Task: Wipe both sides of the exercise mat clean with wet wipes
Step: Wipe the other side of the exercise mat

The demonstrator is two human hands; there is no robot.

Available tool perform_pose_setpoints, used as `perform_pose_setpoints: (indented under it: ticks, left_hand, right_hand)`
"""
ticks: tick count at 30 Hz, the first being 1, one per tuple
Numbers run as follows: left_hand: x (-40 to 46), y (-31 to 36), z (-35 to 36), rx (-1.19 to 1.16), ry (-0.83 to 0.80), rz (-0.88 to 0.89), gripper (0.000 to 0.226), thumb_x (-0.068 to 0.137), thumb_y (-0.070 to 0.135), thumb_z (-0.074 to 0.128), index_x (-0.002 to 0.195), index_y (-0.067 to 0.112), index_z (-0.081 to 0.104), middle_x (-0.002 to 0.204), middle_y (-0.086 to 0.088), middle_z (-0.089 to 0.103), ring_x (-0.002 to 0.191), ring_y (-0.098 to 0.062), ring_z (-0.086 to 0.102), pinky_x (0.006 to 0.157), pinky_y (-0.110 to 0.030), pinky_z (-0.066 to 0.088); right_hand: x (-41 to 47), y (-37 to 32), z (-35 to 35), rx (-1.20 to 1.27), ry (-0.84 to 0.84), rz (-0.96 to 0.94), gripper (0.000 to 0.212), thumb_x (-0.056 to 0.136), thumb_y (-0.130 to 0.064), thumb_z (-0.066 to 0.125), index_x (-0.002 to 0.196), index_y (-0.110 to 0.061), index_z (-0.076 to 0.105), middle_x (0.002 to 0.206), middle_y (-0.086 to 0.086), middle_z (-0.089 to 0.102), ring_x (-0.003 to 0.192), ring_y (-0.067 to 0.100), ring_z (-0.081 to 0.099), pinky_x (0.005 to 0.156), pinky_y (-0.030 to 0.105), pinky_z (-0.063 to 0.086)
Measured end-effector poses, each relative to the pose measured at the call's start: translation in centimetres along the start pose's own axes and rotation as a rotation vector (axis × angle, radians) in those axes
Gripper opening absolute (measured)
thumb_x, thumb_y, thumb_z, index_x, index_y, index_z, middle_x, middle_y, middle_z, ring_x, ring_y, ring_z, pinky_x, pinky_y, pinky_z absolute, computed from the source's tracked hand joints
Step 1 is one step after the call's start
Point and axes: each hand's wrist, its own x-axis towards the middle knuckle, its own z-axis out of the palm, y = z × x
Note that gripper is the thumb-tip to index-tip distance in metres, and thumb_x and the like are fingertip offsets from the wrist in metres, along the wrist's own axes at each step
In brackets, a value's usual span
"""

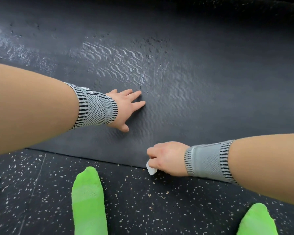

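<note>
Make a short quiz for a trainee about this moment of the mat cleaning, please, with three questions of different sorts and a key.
1. True or false: the left hand lies flat on the mat with its fingers spread.
2. Which hand holds the white wipe? A) left B) right C) neither
3. Fill in: the right hand is at the mat's ____ edge, beside the speckled floor.

Key
1. True.
2. B. The right hand has the wipe in its grip.
3. Near, the edge closest to the green socks.
</note>
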Motion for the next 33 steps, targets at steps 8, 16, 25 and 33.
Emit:
perform_pose_setpoints:
  ticks: [8,16,25,33]
  left_hand:
    - [0.3,0.0,-0.2,-0.011,-0.004,0.003,0.109,0.080,0.062,0.064,0.153,0.030,-0.010,0.160,-0.003,-0.019,0.149,-0.025,-0.004,0.117,-0.050,0.021]
    - [0.9,-0.2,-0.2,-0.016,0.006,0.001,0.108,0.080,0.061,0.064,0.153,0.030,-0.010,0.160,-0.003,-0.018,0.149,-0.026,-0.003,0.116,-0.051,0.022]
    - [1.7,-0.7,-0.4,-0.032,0.028,-0.012,0.109,0.079,0.060,0.065,0.153,0.031,-0.010,0.160,-0.002,-0.020,0.149,-0.025,-0.004,0.115,-0.051,0.022]
    - [2.2,-0.8,0.1,-0.051,0.030,-0.004,0.109,0.080,0.060,0.064,0.153,0.030,-0.010,0.160,-0.002,-0.019,0.149,-0.026,-0.004,0.116,-0.052,0.023]
  right_hand:
    - [0.1,6.3,-2.9,-0.043,0.156,0.325,0.028,0.090,-0.016,0.050,0.116,-0.023,0.056,0.112,0.002,0.044,0.101,0.024,0.051,0.078,0.035,0.042]
    - [0.5,0.7,-0.1,-0.082,0.007,-0.066,0.020,0.092,-0.015,0.049,0.110,-0.018,0.057,0.114,0.002,0.044,0.102,0.023,0.044,0.067,0.031,0.038]
    - [0.9,9.0,-3.5,-0.041,0.281,0.416,0.026,0.093,-0.019,0.047,0.115,-0.027,0.060,0.110,0.001,0.047,0.101,0.023,0.051,0.079,0.032,0.040]
    - [0.1,4.1,-0.4,-0.041,0.112,-0.013,0.016,0.091,-0.014,0.050,0.104,-0.017,0.059,0.109,0.004,0.046,0.098,0.025,0.046,0.069,0.036,0.043]
